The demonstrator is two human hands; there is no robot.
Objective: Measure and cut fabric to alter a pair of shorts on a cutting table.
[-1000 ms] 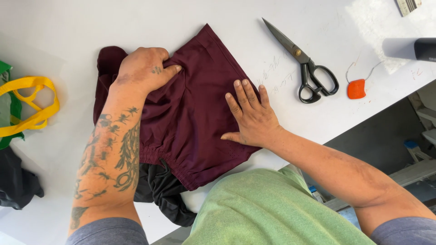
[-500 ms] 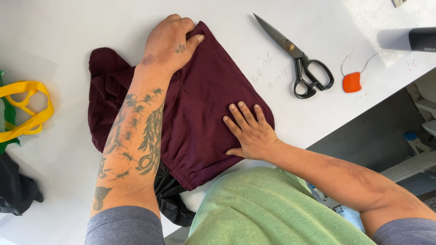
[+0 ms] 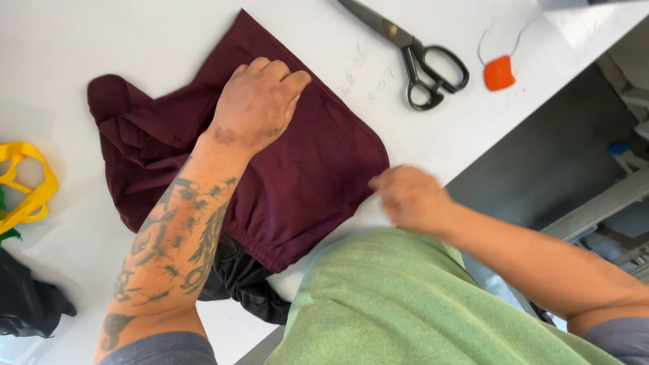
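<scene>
While the white table [image 3: 122, 40] carried everything in view, its far left edge showed a yellow strap [image 3: 27, 182] looped over a bit of green, and below that a dark bundle of black cloth [image 3: 27, 304]. Next came the maroon garment [image 3: 304, 176], folded and lying flat near the table's near edge, with its gathered, bunched part toward the left and a smooth folded panel toward the right. Another black cloth [image 3: 243, 284] poked out from under its lower edge. The left hand [image 3: 260, 101], on a tattooed forearm, lay palm down on the upper middle of the garment, fingers stretched out and close together, pressing flat and gripping nothing. Further right, the right hand [image 3: 409, 196] was blurred at the garment's right corner, just at the table's edge; its fingers looked curled toward the cloth, but whether they pinched the fabric could not be told. Beyond it, on bare table, lay black-handled scissors [image 3: 419, 57], blades closed, and just beside them a small orange tag [image 3: 500, 72] on a thin thread.
</scene>
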